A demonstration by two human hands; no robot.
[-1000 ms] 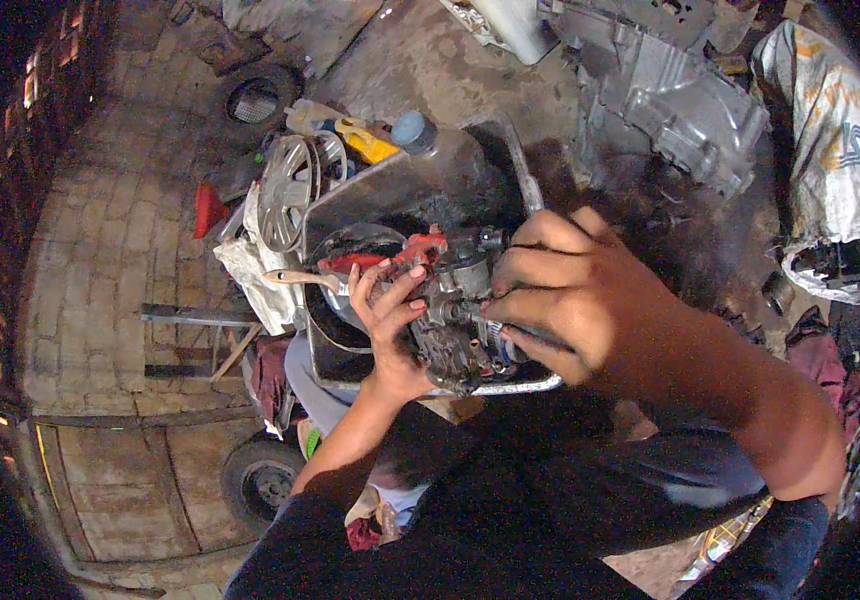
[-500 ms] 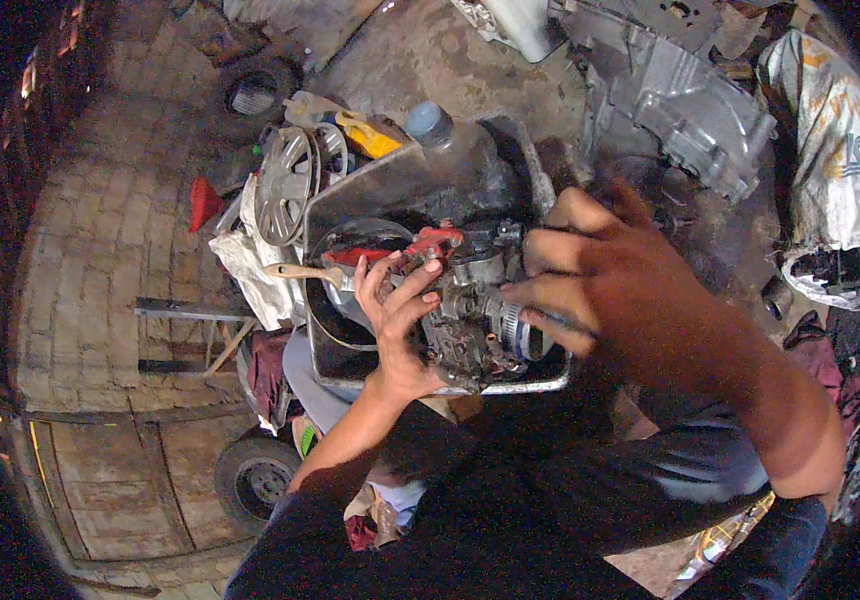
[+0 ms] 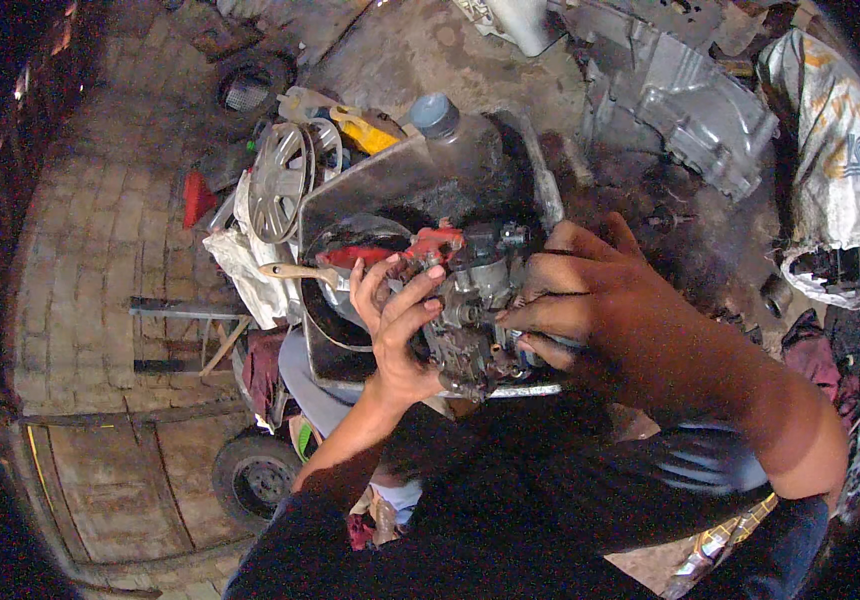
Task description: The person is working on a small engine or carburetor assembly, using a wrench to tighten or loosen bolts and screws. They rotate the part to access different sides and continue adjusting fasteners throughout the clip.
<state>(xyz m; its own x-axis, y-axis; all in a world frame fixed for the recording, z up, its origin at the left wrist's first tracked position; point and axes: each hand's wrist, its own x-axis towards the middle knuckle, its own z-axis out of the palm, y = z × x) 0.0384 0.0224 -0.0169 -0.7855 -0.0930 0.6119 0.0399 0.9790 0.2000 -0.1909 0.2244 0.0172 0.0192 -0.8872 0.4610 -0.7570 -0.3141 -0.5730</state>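
A greasy metal engine part (image 3: 470, 320), much like a carburetor, rests at the near side of a dark, oily tub (image 3: 312, 225). My left hand (image 3: 397, 330) grips its left side, fingers spread over it and thumb hidden. Over the part's right side, my right hand (image 3: 590, 300) is closed, thumb and fingers pinched together; what they hold is hidden. A red piece (image 3: 435, 243) sits just beyond my left fingertips. A wooden-handled brush (image 3: 295, 271) lies across a round bowl (image 3: 322, 325) in the tub, left of my left hand.
A blue-capped container (image 3: 435, 115) stands at the tub's far side. Left of it are grey wheel covers (image 3: 282, 185) and a yellow item (image 3: 365, 130). A large metal casing (image 3: 685, 105) lies far right, near a white sack (image 3: 835, 150). A tire (image 3: 255, 480) stands lower left.
My right hand has come down and closed in on the part, covering the banded round fitting seen before. My left hand keeps its hold. The view has shifted slightly.
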